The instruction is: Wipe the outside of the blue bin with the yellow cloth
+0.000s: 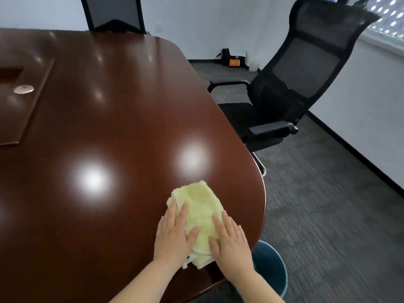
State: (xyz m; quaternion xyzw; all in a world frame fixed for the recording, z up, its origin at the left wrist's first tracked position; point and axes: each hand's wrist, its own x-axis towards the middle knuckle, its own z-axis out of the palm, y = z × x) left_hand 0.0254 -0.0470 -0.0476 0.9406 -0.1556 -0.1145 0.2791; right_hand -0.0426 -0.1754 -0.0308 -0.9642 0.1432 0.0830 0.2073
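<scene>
Straight fingers (pixel 182 213) of the left hand (pixel 175 235) and right hand (pixel 229 243) press flat, gripping nothing, on the folded fluffy pale-yellow terry cloth (pixel 201 206) at lower centre. Its long axis runs up-frame on the glossy dark-brown wooden counter (pixel 109 127). The round blue plastic bin (pixel 271 265), lower right, is mostly hidden by the counter's edge and the right arm (pixel 253 283).

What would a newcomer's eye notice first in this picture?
The left hand and the right hand press flat on a folded pale yellow cloth near the rounded corner of the glossy dark brown wooden table. A round blue bin stands on the floor below that corner; a black mesh office chair stands beyond.
</scene>
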